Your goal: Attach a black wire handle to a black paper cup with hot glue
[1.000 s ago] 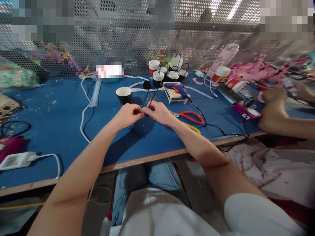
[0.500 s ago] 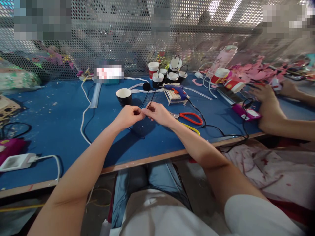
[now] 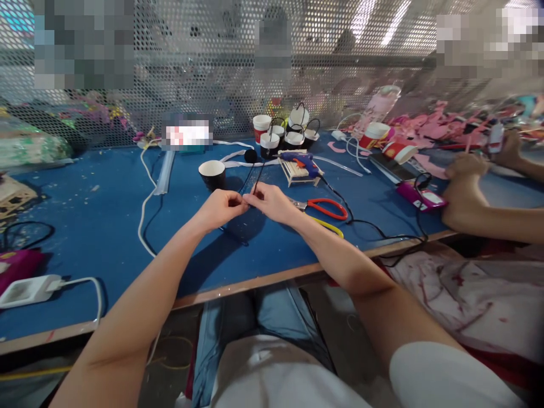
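Observation:
My left hand (image 3: 221, 207) and my right hand (image 3: 272, 201) meet fingertip to fingertip above the blue table (image 3: 85, 215). Both pinch a thin black strip (image 3: 257, 174) that rises from between the fingers toward the back. A black paper cup (image 3: 212, 173) with a white inside stands just beyond my left hand. Red-handled scissors (image 3: 325, 207) lie right of my right hand, with a yellow-handled tool (image 3: 329, 225) beside them.
A blue glue gun (image 3: 302, 158) rests on a stick rack, and several small cups with black handles (image 3: 289, 133) stand behind. Another person's hands (image 3: 465, 181) work at the right among pink paper pieces. A white power strip (image 3: 23, 289) lies front left. Mesh wall behind.
My hands stayed together on the black strip, shifting only slightly. The other person's hands at the right moved about, one lifting a small white item.

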Demonstrator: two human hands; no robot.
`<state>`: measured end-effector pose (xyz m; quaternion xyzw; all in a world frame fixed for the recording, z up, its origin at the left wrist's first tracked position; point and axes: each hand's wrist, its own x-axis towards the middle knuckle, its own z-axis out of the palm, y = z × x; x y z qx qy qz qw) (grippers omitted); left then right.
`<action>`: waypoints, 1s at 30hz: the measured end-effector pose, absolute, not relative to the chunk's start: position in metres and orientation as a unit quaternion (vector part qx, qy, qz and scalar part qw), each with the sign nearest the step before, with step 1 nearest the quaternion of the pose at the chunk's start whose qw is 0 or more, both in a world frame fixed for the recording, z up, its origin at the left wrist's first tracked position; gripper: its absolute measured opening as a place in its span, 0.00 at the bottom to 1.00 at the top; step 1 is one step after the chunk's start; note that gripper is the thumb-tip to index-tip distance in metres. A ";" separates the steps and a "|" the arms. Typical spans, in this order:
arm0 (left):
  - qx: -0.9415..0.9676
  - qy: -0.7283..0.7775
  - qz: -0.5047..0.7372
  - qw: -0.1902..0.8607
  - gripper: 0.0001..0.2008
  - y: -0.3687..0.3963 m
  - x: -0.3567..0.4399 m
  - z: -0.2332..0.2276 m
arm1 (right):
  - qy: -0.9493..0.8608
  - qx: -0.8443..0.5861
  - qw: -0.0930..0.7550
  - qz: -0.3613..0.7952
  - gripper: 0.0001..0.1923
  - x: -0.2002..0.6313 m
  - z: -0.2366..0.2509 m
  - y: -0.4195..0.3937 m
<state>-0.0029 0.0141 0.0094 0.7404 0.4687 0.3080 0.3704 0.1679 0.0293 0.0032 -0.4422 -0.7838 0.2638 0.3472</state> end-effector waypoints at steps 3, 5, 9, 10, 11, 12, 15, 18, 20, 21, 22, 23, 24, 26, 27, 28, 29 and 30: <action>0.742 0.469 0.305 0.370 0.12 0.015 -0.003 0.008 | -0.775 -0.448 0.347 0.280 0.15 0.168 0.004 0.028; 0.739 0.465 0.303 0.382 0.12 0.015 -0.003 0.009 | -0.766 -0.410 0.350 0.351 0.14 0.169 0.004 0.028; 0.728 0.458 0.311 0.406 0.14 0.015 -0.005 0.010 | -0.744 -0.319 0.359 0.465 0.14 0.171 0.003 0.030; 0.727 0.457 0.313 0.406 0.14 0.015 -0.005 0.010 | -0.740 -0.321 0.362 0.467 0.14 0.171 0.002 0.031; 0.728 0.457 0.314 0.403 0.14 0.014 -0.006 0.011 | -0.736 -0.332 0.364 0.464 0.14 0.171 0.002 0.031; 0.729 0.458 0.315 0.398 0.14 0.014 -0.005 0.012 | -0.731 -0.346 0.366 0.460 0.15 0.171 0.001 0.032; 0.739 0.463 0.311 0.378 0.14 0.013 -0.005 0.013 | -0.724 -0.377 0.367 0.445 0.14 0.169 0.000 0.032; 0.755 0.468 0.301 0.348 0.15 0.013 -0.005 0.013 | -0.739 -0.405 0.356 0.404 0.12 0.168 0.000 0.031; 0.765 0.476 0.295 0.319 0.15 0.014 -0.005 0.012 | -0.753 -0.423 0.348 0.365 0.11 0.167 0.001 0.030; 0.767 0.480 0.294 0.307 0.15 0.015 -0.005 0.011 | -0.758 -0.430 0.346 0.347 0.11 0.167 0.002 0.030; 0.769 0.483 0.293 0.300 0.14 0.015 -0.006 0.010 | -0.762 -0.436 0.345 0.333 0.11 0.167 0.002 0.029; 0.769 0.484 0.293 0.297 0.14 0.015 -0.006 0.009 | -0.765 -0.439 0.345 0.321 0.11 0.166 0.002 0.029; 0.769 0.483 0.293 0.300 0.14 0.016 -0.006 0.008 | -0.767 -0.441 0.347 0.310 0.11 0.166 0.002 0.029; 0.764 0.480 0.297 0.312 0.13 0.016 -0.006 0.007 | -0.772 -0.442 0.353 0.289 0.12 0.165 0.000 0.030; 0.760 0.479 0.299 0.320 0.13 0.016 -0.006 0.007 | -0.774 -0.443 0.356 0.280 0.13 0.165 -0.001 0.031; 0.756 0.479 0.301 0.329 0.13 0.016 -0.005 0.007 | -0.776 -0.443 0.357 0.272 0.13 0.165 -0.002 0.032; 0.752 0.479 0.303 0.336 0.13 0.016 -0.005 0.007 | -0.777 -0.446 0.357 0.264 0.13 0.165 -0.003 0.032; 0.749 0.480 0.304 0.341 0.13 0.016 -0.005 0.007 | -0.778 -0.450 0.355 0.258 0.13 0.165 -0.004 0.033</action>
